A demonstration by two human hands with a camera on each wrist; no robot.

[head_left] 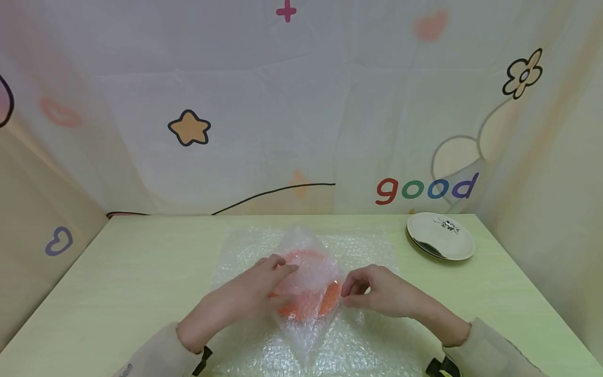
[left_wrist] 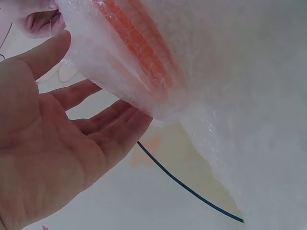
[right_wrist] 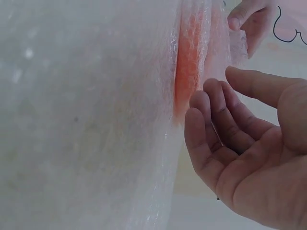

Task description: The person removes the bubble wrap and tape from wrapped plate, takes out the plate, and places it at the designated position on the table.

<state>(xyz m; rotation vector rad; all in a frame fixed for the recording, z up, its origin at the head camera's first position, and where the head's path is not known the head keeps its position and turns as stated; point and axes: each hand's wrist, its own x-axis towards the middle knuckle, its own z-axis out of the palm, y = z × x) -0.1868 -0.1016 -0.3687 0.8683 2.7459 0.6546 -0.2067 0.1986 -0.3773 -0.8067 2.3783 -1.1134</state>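
A round orange-red thing (head_left: 331,298) lies under folded bubble wrap (head_left: 301,335) in the middle of the table; its exact kind is hidden by the film. My left hand (head_left: 264,285) rests on the left side of the bundle, its fingers spread and loosely bent against the wrap. In the left wrist view the fingertips touch the film's edge. At the bundle's right edge is my right hand (head_left: 379,290), with loosely bent fingers. The right wrist view shows its thumb apart from the fingers, which are beside the wrapped orange rim (right_wrist: 188,57).
A large bubble wrap sheet (head_left: 377,345) spreads flat beneath the bundle on the pale green table (head_left: 118,293). Toward the back right sit stacked white plates (head_left: 438,235) with a dark floral pattern. A printed cloth (head_left: 264,104) hangs behind the table.
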